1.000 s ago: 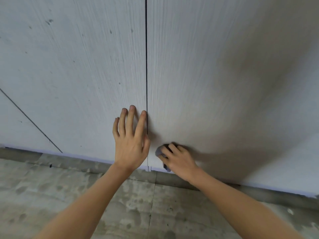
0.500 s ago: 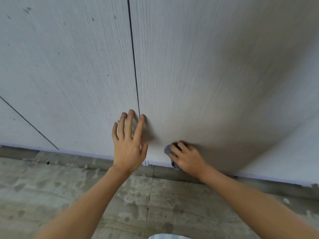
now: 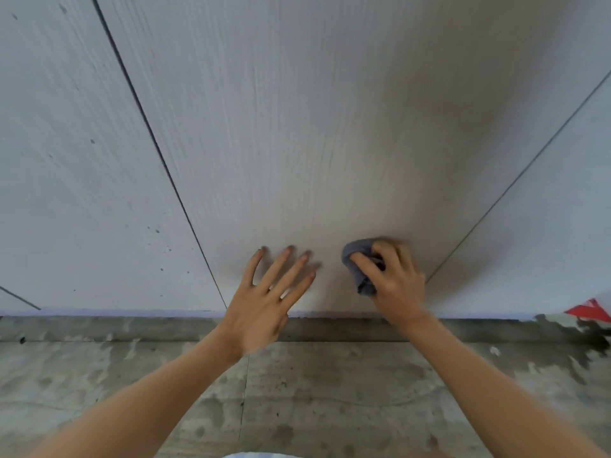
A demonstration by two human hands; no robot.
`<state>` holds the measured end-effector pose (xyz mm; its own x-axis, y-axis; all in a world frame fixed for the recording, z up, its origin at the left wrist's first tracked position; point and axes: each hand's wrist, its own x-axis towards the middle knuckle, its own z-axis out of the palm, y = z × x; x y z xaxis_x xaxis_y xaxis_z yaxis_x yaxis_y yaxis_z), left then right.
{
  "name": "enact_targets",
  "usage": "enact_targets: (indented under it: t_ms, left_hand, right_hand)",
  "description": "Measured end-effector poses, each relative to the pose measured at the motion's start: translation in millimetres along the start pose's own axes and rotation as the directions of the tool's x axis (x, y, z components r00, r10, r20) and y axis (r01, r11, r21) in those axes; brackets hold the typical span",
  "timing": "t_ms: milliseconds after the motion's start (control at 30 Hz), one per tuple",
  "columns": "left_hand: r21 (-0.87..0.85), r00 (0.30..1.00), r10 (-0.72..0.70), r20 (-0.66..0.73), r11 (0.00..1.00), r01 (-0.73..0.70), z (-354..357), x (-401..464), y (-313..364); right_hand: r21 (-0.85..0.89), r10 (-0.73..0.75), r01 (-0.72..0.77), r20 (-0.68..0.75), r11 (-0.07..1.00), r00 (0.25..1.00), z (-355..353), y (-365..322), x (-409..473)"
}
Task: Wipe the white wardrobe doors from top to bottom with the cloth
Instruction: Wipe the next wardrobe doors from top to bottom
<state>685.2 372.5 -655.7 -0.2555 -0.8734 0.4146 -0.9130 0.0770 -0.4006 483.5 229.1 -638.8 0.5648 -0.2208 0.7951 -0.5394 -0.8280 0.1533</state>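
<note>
Right hand (image 3: 395, 279) grips bunched grey cloth (image 3: 358, 266), wiping foot of middle wardrobe door (image 3: 297, 127); left hand (image 3: 264, 299) splayed flat, bracing. Next, probably: shift to neighbouring door, start at top.

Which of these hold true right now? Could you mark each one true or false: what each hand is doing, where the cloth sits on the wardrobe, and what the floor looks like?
1. The right hand grips a grey cloth against the white door. True.
2. The left hand holds a second cloth. False: it holds nothing; its fingers are spread and straight, by the door.
3. The cloth is near the bottom of the door. True.
4. Both hands are on different door panels. False: both are over the same middle panel, between the two dark seams.
5. The floor is bare mottled grey. True.
6. The cloth is bright red. False: it is grey; the only red is a scrap at the right edge.
</note>
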Motion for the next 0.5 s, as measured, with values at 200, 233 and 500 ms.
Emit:
enact_targets:
  t_ms: [200, 233, 500]
  left_hand:
    - [0.042, 0.999, 0.013, 0.034, 0.999, -0.015, 6, 25, 10]
    - [0.048, 1.0, 0.009, 0.026, 0.999, -0.01, 8, 27, 10]
    - [0.059, 0.999, -0.032, -0.021, 0.998, 0.033, 20, 29, 16]
  right_hand:
    - [0.058, -0.02, 0.009, 0.19, 0.998, 0.982, 13, 3, -38]
    - [0.077, -0.007, -0.003, 0.124, 0.997, 0.992, 7, 8, -26]
    - [0.117, 0.203, -0.175, -0.306, 0.978, 0.93, -34, 32, 58]
